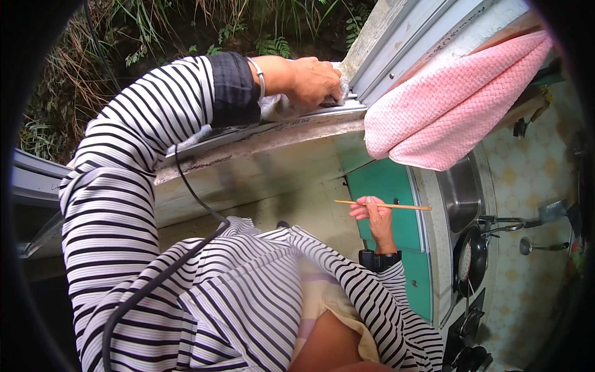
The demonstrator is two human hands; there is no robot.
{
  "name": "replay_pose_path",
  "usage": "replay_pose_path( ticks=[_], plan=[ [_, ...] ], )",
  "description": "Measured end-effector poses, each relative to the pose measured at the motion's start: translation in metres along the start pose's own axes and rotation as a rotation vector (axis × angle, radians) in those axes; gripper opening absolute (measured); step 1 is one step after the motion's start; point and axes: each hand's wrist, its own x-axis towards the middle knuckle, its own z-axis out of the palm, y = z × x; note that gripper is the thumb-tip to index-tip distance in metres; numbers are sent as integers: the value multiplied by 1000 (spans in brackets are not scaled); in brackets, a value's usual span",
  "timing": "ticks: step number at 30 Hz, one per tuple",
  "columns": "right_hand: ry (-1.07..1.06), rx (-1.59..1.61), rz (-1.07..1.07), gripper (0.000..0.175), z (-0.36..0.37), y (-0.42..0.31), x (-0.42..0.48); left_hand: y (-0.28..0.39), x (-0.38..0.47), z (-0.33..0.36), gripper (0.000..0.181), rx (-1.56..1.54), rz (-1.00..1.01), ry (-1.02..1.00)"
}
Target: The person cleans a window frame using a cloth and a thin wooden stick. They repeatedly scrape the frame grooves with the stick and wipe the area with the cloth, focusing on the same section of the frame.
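Note:
My left hand [318, 81], with a bracelet at the wrist, is at the corner of a window's metal track [341, 109]. It is closed on a crumpled grey cloth [277, 106], part of which trails along the sill under the forearm. What the fingertips do beneath the knuckles is hidden. Lower right, my right hand [374, 214] pinches a wooden chopstick [409, 206] between thumb and fingers, its thin end pointing left. That hand is in the air before a green cabinet door [383, 181], apart from the window.
A pink towel [446, 107] hangs beside the window frame [395, 56]. Beyond lie a steel sink [460, 195], a faucet [504, 223] and a black pan [479, 255]. Grass and ferns [274, 46] grow outside. A dark cable [158, 281] crosses my body.

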Motion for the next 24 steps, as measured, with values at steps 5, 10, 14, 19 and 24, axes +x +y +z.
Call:
replay_pose_path(
  ticks=[5,10,14,19,24],
  plan=[
    [23,-12,83,32,-6,26,-15,0,9,7,45,103,5,31],
    [49,46,183,32,-4,51,-25,-1,28,21,44,137,-40,59],
    [51,6,232,32,-6,62,-32,-6,34,22,30,3,-94,65],
    [68,10,238,31,-3,64,-40,-11,34,27,44,3,-86,45],
    [7,38,166,32,4,51,-39,-10,29,20,37,-70,-71,108]
  ],
)
